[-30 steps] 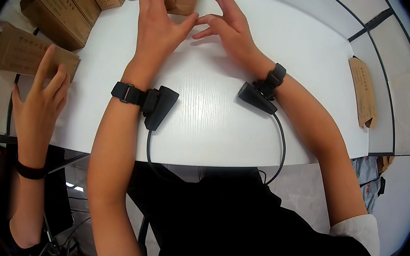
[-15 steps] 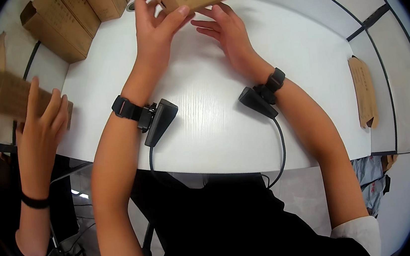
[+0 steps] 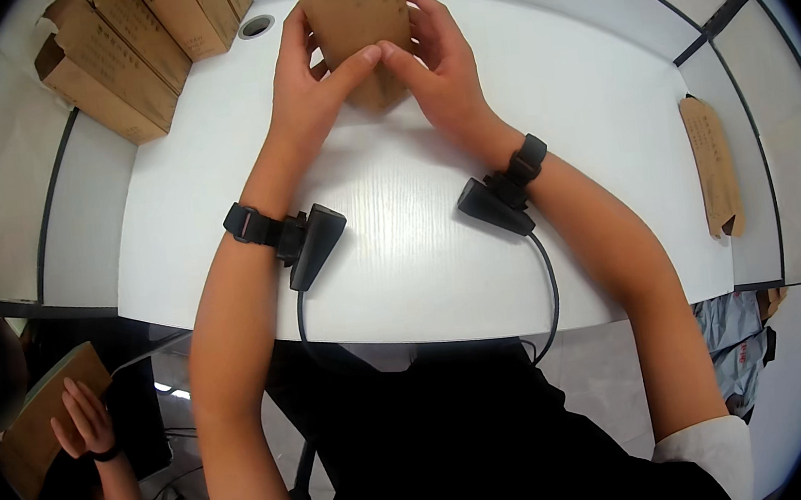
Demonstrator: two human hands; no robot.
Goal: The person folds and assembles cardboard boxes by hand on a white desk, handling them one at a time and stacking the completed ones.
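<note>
A brown cardboard box [image 3: 351, 11] stands between my two hands at the far middle of the white table [image 3: 390, 241], its top cut off by the picture's edge. My left hand [image 3: 310, 84] is wrapped round its left side. On the opposite side my right hand [image 3: 440, 65] grips it, fingers partly behind the box. Both thumbs press on the near face and almost meet. Each wrist wears a black strap with a small wedge-shaped device and a cable.
Several brown boxes [image 3: 108, 71] stand at the far left, beside a round cable hole [image 3: 256, 27]. A flattened cardboard piece [image 3: 712, 164] leans at the right wall. Low at left, a co-worker's hand [image 3: 85, 420] holds another box [image 3: 43, 429]. Grey plastic bags [image 3: 735, 347] lie lower right.
The box has turned from lying sideways to pointing away from me. My right hand has closed on it. The co-worker's hand and box have moved down and left, off the table's edge.
</note>
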